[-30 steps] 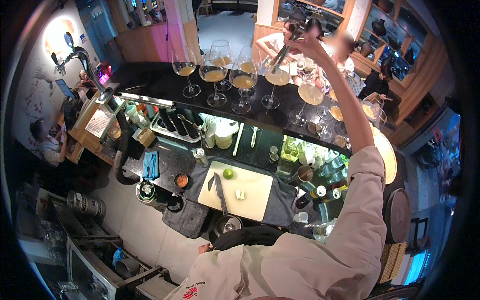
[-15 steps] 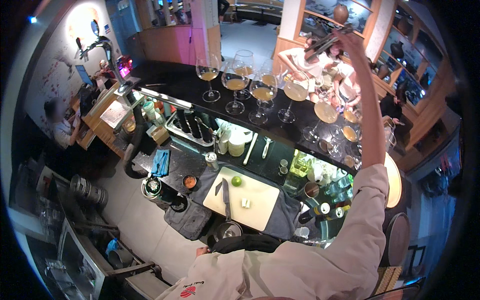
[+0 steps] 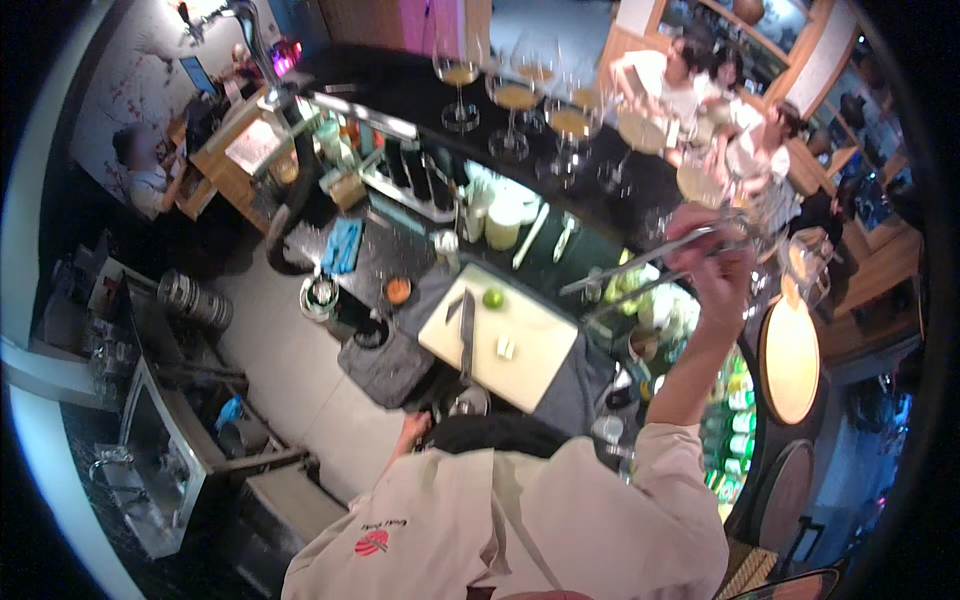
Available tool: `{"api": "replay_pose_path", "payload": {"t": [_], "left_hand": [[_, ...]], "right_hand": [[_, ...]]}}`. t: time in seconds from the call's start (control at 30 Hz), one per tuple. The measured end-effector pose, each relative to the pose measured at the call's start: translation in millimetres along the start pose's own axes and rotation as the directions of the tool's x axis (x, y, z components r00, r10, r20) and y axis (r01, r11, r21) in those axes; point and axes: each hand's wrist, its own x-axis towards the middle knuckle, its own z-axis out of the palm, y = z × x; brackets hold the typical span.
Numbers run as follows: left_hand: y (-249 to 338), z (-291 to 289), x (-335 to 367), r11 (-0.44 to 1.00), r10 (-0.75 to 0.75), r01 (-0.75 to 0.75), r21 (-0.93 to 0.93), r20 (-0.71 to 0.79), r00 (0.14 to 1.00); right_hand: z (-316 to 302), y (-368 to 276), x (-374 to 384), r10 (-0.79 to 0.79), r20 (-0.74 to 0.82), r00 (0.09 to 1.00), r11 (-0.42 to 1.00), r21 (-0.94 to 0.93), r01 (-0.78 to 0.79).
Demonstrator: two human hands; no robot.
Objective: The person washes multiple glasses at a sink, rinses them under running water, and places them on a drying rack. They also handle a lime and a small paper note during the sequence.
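My right hand (image 3: 708, 255) is closed around a pair of metal tongs (image 3: 625, 280), held up between the glasses and the cutting board. The tongs' arms point left and stand apart, with nothing seen between them. Low by the counter's near edge is my left hand (image 3: 416, 426), small and partly hidden, its fingers unclear. Before me a pale cutting board (image 3: 545, 375) lies on a dark cloth. On it are a knife (image 3: 467, 345), a green lime (image 3: 493, 298) and small white pieces (image 3: 506, 347). Several stemmed glasses (image 3: 572, 125) with amber liquid stand on the raised bar.
A small bowl of orange bits (image 3: 397, 291) and a blue cloth (image 3: 342, 245) sit left of the board. A round wooden board (image 3: 790, 360) is at the right. Beyond the bar sit people (image 3: 670, 85); another person (image 3: 145, 175) is at far left. Bottles (image 3: 740, 430) stand lower right.
My right hand has come down from high above the bar with the tongs, whose arms now point left over the counter. The whole view has shifted too.
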Motion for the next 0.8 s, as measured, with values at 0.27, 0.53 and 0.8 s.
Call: {"api": "replay_pose_path", "payload": {"t": [0.27, 0.53, 0.8], "left_hand": [[-67, 6, -17, 0.986, -0.097, 0.127, 0.111, -0.245, 0.965], [-124, -10, -43, 0.987, -0.090, 0.096, 0.127, -0.057, 0.994], [-120, -4, -68, 0.995, -0.057, 0.063, 0.076, -0.085, 0.995]], "right_hand": [[55, 105, -139, 0.570, -0.122, 0.812, 0.813, -0.061, -0.580], [92, 203, -245, 0.269, -0.064, 0.961, 0.684, -0.690, -0.238], [111, 259, -310, 0.350, 0.111, 0.930, 0.716, -0.672, -0.189]]}}
